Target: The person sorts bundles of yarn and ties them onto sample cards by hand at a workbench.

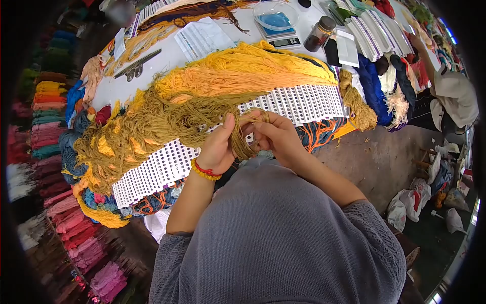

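Observation:
My left hand is closed around a looped bunch of olive-brown yarn in front of my body. My right hand pinches strands at the right side of the same bunch, its thumb and fingers pressed together. Just beyond lies a long heap of olive-brown yarn, and the held bunch seems joined to it. Beneath my hands runs a white perforated strip with rows of dark holes. Orange and yellow yarn is spread behind it. The exact finger contact on the strands is partly hidden.
A digital scale bears a clear bowl; a dark jar stands beside it. A clipboard and printed sheet lie on the table. Coloured skeins line the left. Another person works at right, above plastic bags.

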`<state>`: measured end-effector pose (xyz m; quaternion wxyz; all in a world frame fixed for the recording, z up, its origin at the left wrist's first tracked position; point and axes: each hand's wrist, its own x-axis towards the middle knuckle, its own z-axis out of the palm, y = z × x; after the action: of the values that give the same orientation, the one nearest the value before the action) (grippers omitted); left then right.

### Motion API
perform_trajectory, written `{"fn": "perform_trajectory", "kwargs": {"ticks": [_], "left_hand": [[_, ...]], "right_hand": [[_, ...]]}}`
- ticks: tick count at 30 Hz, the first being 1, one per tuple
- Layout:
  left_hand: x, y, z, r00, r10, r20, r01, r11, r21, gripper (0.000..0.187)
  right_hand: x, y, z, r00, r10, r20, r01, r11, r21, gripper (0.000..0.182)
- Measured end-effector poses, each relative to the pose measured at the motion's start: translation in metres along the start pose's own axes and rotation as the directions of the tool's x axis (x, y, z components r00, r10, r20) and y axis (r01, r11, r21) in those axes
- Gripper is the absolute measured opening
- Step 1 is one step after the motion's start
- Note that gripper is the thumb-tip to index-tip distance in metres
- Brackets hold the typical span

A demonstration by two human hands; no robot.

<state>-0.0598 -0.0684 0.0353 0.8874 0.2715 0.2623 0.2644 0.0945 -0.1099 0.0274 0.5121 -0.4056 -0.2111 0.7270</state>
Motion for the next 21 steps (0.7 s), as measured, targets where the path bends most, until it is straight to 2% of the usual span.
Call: {"fn": "perform_trajectory", "kwargs": {"ticks": [3,5,8,12,14,15,21], "left_hand": [[0.001,-0.002,0.003,0.999,-0.005,-0.043,0.004,1.0,-0.014,0.059],[0.003,-0.004,0.003,0.999,-0.018,-0.039,0.019,0.999,0.029,0.059],[0.005,-0.007,0.003,0.999,0.001,-0.05,0.003,0.996,0.085,0.06],[0.004,-0.007,0.004,0.998,-0.003,-0.058,0.005,0.999,0.034,0.052],[0.004,-0.007,0.008,0.996,0.022,-0.082,-0.008,0.986,0.168,0.044],[0.005,-0.008,0.008,0.996,0.021,-0.082,-0.007,0.986,0.168,0.044],[0.008,-0.009,0.011,0.995,0.049,-0.086,-0.032,0.982,0.186,0.04]], "right_hand": [[-0.002,-0.001,0.008,1.0,-0.017,-0.009,0.016,0.994,-0.11,0.01],[0.0,0.01,0.006,0.998,-0.066,0.002,0.064,0.965,-0.256,0.01],[0.002,0.014,0.003,0.997,-0.077,0.008,0.076,0.941,-0.328,0.011],[0.002,0.015,0.002,0.993,-0.121,0.001,0.115,0.938,-0.327,0.012],[0.002,0.016,0.003,0.99,-0.139,-0.018,0.128,0.945,-0.302,0.013],[0.002,0.017,0.003,0.99,-0.139,-0.018,0.127,0.945,-0.301,0.013],[0.007,0.024,-0.005,0.961,-0.267,-0.075,0.202,0.858,-0.472,0.017]]}}
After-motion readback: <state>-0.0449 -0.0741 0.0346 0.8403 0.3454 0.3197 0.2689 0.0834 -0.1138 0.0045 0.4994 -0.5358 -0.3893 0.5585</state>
